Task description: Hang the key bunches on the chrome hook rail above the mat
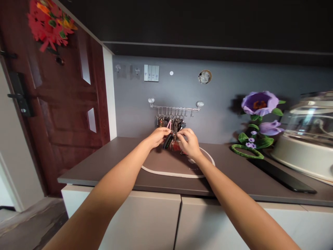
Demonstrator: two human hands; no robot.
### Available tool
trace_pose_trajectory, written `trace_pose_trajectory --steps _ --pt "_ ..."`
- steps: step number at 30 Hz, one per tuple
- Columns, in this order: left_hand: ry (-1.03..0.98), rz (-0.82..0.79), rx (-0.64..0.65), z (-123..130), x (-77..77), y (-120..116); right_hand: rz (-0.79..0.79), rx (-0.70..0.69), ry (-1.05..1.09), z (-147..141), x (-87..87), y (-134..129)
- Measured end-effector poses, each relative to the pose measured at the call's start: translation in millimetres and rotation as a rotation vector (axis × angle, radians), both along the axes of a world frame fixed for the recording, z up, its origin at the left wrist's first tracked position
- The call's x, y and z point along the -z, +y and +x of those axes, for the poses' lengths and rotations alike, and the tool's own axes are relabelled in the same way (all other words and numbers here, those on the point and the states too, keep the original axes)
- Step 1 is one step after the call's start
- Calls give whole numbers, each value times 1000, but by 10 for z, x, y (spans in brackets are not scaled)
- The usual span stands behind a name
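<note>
Two pale cabinet doors (145, 218) stand below the front edge of the brown tabletop (101, 156), crossed by the person's bare forearms. Near that edge, toward the front right corner, a black smartphone (283, 176) lies flat and slanted. A rounded brown mat (170, 166) with a pale border covers the middle, its front rim just short of the tabletop's front edge. Above the mat, the left hand (156, 137) and right hand (190, 141) face each other, thumbs and fingers pinched on a bunch of keys (168, 141) with a black fob hanging between them; which ring or key each one grips is too small to tell. Something red (176, 146) shows below the fingers, too blurred to name. At the right, toward the back edge, purple artificial flowers (270, 104) with green leaves rise from a green loop (247, 156), beside a white-based appliance (309, 159) with a clear cover. On the grey wall behind the back edge, a metal hook rail (179, 108) carries more keys (160, 122), its rightmost hooks bare. Higher up are a switch panel (151, 73) and a round hole (205, 76) filled with crumpled white material. Beyond the left edge stands a dark red door (61, 128) with a black handle (16, 96) and a red floral decoration (43, 27).
</note>
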State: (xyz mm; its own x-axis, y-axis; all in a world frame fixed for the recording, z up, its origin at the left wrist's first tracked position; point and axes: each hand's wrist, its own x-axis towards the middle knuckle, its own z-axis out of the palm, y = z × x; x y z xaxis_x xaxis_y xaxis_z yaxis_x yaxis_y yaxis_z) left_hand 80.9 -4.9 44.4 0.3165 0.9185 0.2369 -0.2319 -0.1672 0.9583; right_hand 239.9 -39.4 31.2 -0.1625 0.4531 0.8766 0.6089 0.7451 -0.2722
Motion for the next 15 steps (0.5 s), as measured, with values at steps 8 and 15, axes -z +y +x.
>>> trace_pose_trajectory --steps 8,15 --pt "47 -30 114 34 -5 -101 -286 -156 308 28 15 91" --pt "65 -32 138 108 15 -164 -466 -296 531 10 12 89"
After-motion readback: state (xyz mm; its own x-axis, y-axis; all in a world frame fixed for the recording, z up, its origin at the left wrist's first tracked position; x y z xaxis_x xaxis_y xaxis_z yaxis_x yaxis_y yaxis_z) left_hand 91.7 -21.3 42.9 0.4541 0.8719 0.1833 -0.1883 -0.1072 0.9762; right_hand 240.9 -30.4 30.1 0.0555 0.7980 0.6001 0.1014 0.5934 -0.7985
